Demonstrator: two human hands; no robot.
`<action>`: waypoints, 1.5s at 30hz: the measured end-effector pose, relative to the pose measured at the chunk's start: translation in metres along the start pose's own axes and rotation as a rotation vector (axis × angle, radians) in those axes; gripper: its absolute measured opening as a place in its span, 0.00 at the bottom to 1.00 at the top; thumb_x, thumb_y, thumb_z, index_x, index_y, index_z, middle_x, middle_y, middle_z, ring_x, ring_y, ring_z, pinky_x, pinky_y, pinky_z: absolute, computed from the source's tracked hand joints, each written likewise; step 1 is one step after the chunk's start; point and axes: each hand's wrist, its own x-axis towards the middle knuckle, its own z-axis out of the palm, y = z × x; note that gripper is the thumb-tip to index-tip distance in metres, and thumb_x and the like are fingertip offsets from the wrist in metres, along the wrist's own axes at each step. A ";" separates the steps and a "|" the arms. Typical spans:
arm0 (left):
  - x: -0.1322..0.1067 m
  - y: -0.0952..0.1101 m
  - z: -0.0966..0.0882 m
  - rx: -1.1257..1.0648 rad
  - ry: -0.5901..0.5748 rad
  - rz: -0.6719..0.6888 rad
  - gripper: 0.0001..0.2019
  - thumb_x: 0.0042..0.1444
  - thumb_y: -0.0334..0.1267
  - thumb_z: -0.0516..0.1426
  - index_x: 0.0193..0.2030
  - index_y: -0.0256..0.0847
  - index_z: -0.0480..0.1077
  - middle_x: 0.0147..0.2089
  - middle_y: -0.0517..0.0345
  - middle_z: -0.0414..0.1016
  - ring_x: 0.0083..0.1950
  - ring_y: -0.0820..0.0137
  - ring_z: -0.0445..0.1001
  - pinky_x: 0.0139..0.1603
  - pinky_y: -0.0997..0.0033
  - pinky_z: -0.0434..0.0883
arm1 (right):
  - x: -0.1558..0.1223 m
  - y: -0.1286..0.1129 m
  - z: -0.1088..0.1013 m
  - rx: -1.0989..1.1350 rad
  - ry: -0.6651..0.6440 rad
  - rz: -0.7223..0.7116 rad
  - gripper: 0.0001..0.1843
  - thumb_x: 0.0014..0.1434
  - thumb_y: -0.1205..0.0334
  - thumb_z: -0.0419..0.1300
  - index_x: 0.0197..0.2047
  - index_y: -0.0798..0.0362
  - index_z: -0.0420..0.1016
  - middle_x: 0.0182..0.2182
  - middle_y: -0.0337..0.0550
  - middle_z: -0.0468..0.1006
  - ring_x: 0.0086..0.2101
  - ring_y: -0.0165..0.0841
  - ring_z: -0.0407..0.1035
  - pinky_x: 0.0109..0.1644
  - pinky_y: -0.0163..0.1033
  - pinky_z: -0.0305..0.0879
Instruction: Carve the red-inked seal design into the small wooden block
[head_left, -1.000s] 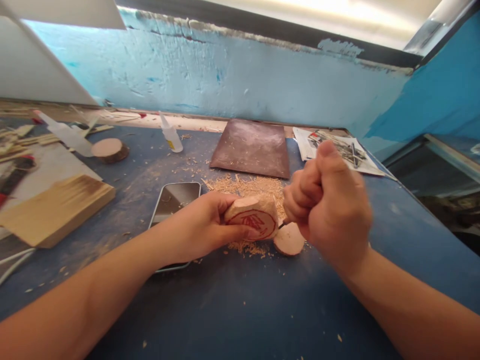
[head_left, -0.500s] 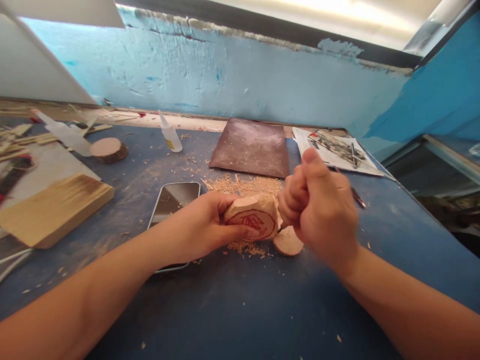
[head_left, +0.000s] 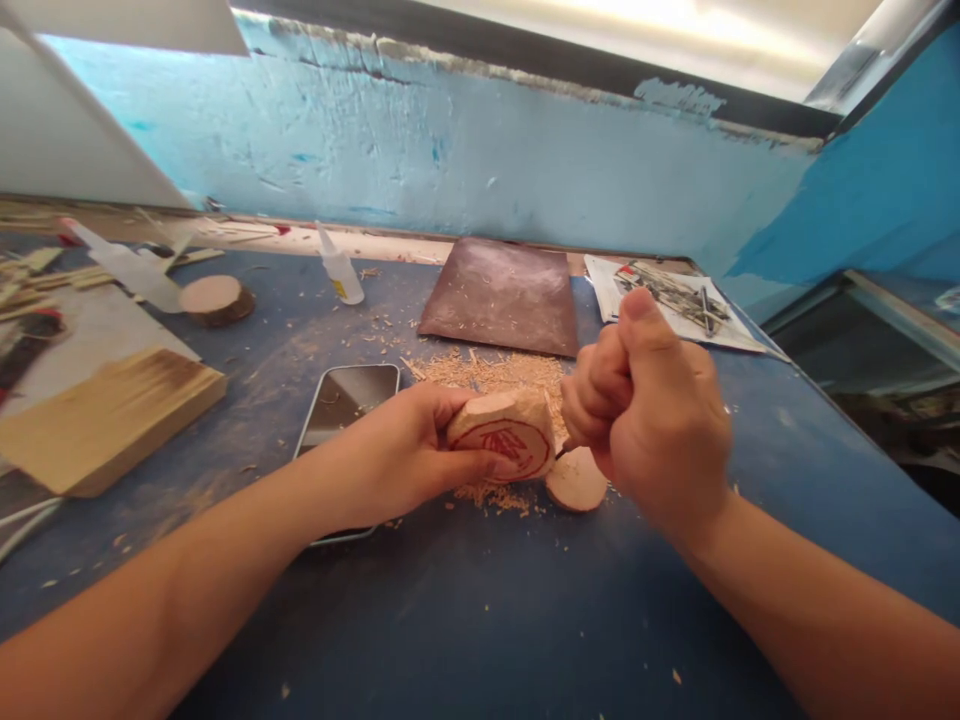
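My left hand [head_left: 409,445] grips a chunky wood block [head_left: 510,425] by its left side, the thumb lying across its front face. Red lines on that face form a ring around a leaf-like drawing. My right hand [head_left: 649,430] is closed in a fist around a thin carving tool [head_left: 564,450], thumb uppermost. Only the tool's narrow dark tip shows, at the block's right edge; its handle is hidden in the fist. Below the tip lies a small pale wood disc [head_left: 577,482]. Wood shavings [head_left: 491,372] are heaped behind and under the block.
A phone [head_left: 349,390] lies partly under my left forearm. Behind are a brown sheet [head_left: 502,295], a small glue bottle [head_left: 341,268] and a white sheet with thin tools [head_left: 675,300]. To the left are a wooden board [head_left: 112,415] and a bark-edged wood slice [head_left: 217,298].
My right fist has shifted a little to the right, away from the block, baring more of the tool's tip. My left hand and the block stay nearly still.
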 end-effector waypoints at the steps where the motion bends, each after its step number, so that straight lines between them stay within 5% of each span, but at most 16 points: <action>1: 0.000 0.000 0.000 0.003 0.002 0.000 0.10 0.60 0.41 0.66 0.45 0.40 0.78 0.40 0.60 0.83 0.40 0.66 0.78 0.41 0.72 0.72 | 0.000 0.001 0.000 0.003 -0.003 0.007 0.32 0.71 0.50 0.58 0.18 0.51 0.54 0.16 0.30 0.45 0.15 0.23 0.42 0.15 0.33 0.41; 12: 0.001 -0.002 0.001 0.015 -0.003 0.002 0.11 0.60 0.40 0.65 0.47 0.38 0.78 0.41 0.57 0.84 0.41 0.63 0.79 0.42 0.69 0.74 | 0.001 -0.003 0.002 0.053 0.013 -0.055 0.32 0.72 0.54 0.57 0.17 0.51 0.53 0.15 0.30 0.46 0.14 0.23 0.42 0.15 0.33 0.41; 15: 0.001 -0.003 0.000 0.017 0.003 -0.006 0.11 0.60 0.41 0.65 0.46 0.39 0.78 0.43 0.57 0.84 0.42 0.63 0.79 0.43 0.68 0.74 | 0.003 -0.003 -0.001 0.025 -0.032 0.034 0.32 0.73 0.54 0.54 0.17 0.51 0.54 0.15 0.30 0.46 0.14 0.23 0.41 0.15 0.32 0.40; 19: 0.001 -0.003 0.000 0.026 0.003 -0.008 0.12 0.60 0.41 0.65 0.47 0.38 0.78 0.43 0.57 0.84 0.43 0.63 0.80 0.44 0.68 0.74 | 0.002 -0.004 -0.001 0.043 0.024 -0.055 0.34 0.75 0.53 0.51 0.16 0.51 0.50 0.15 0.30 0.44 0.14 0.23 0.41 0.15 0.32 0.42; 30: -0.001 0.001 0.001 0.019 -0.001 -0.025 0.10 0.60 0.40 0.65 0.46 0.37 0.77 0.41 0.56 0.83 0.41 0.64 0.78 0.41 0.69 0.72 | 0.002 -0.002 0.001 0.020 -0.053 0.034 0.33 0.70 0.50 0.59 0.17 0.51 0.53 0.16 0.30 0.45 0.14 0.23 0.42 0.15 0.32 0.42; 45: 0.000 -0.001 0.001 0.007 -0.007 -0.026 0.11 0.61 0.41 0.65 0.47 0.38 0.78 0.43 0.56 0.84 0.42 0.64 0.79 0.43 0.69 0.73 | 0.004 -0.003 -0.002 0.031 -0.032 0.057 0.33 0.70 0.48 0.58 0.17 0.51 0.51 0.16 0.30 0.44 0.14 0.23 0.41 0.15 0.34 0.40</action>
